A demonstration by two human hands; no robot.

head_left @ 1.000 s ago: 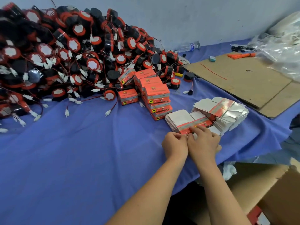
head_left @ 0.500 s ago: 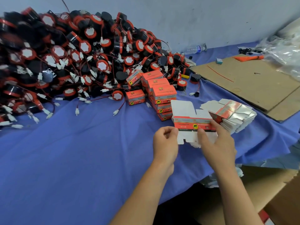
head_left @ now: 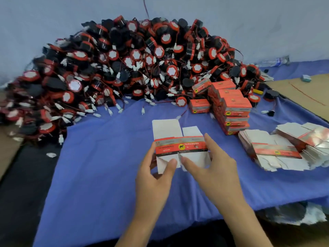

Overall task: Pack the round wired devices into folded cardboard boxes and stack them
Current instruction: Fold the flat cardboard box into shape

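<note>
Blue-clothed tabletop [head_left: 106, 175], and pretty much the whole far side from 9 round to 1 o'clock is buried under a heap of round wired devices [head_left: 124, 72]: black bodies, red rims, white faces, little white plugs on red leads.

One unfolded cardboard box [head_left: 179, 148] is held up dead centre. White flaps stick up at 12 and hang down at 6, and a red printed band runs across the middle. It's pinched by the left hand [head_left: 154, 177] at its 9 o'clock edge, with the thumb pressed on the lower flap and the rest of the hand tucked behind the card. The right hand [head_left: 215, 173] is clamped on the 3 o'clock edge the same way, thumb on the lower flap, fingers [head_left: 212, 146] laid along the side.

Finished boxes [head_left: 233, 111] are stacked at 1 o'clock, right against the heap, and a single box [head_left: 199, 106] is set just beside them at their 9. Flat blanks [head_left: 274, 150] are fanned out in a pile at 3 o'clock. Past that, a brown cardboard sheet [head_left: 302, 93] can be seen at 2.
</note>
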